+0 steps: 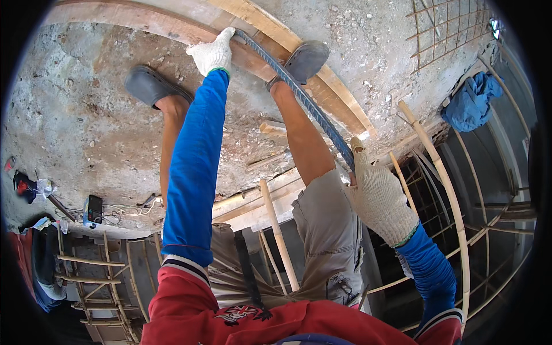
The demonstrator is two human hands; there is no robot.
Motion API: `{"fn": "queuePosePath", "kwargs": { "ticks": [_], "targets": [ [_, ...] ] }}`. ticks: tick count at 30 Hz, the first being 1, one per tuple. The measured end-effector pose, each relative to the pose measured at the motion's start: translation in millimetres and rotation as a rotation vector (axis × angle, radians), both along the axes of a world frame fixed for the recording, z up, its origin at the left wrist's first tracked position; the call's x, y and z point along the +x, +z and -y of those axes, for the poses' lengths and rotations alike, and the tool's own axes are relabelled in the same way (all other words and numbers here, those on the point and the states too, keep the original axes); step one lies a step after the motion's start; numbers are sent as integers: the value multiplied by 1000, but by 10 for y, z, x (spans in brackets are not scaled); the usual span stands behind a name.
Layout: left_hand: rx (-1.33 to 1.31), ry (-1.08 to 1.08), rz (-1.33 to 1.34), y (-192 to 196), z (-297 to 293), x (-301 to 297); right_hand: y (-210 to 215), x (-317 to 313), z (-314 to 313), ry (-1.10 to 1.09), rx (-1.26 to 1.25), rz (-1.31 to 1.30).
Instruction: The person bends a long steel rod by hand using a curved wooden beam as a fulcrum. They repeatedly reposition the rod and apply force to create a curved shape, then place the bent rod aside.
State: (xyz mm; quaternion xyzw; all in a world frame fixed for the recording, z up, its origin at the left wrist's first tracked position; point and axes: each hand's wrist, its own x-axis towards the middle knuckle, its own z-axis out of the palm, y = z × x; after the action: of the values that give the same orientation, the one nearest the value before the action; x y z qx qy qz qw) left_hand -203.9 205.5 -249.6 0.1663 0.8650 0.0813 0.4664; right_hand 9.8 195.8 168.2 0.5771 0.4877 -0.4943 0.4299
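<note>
A dark ribbed steel rebar [305, 98] runs slantwise from the far middle down toward my right side. At its far end is my left hand [213, 53], in a white knit glove with a green cuff edge, its fingers closed on the bar. My right hand [380, 198], in a matching glove with a worn thumb tip, grips the near end. The bar passes over long wooden boards [339, 95] and in front of my right leg. One grey clog [309, 60] rests on the boards; the other clog [152, 86] is on the rough concrete [92, 109].
A bamboo pole [440, 167] rises at the right beside a dark drop with bamboo scaffolding. Wire mesh [445, 29] lies far right, near a blue cloth [472, 102]. A small blue-and-black device [92, 210] with wires sits at the left edge, above a bamboo ladder-like frame [86, 278].
</note>
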Motion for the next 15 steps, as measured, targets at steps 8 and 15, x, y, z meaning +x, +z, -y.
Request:
{"fn": "queuePosePath", "kwargs": {
  "ticks": [8,15],
  "targets": [
    [56,-4,110,-54,44,-96,170,-411,275,-503,-42,88],
    [105,4,140,47,86,-47,192,5,-78,-109,-82,98]
  ]
}}
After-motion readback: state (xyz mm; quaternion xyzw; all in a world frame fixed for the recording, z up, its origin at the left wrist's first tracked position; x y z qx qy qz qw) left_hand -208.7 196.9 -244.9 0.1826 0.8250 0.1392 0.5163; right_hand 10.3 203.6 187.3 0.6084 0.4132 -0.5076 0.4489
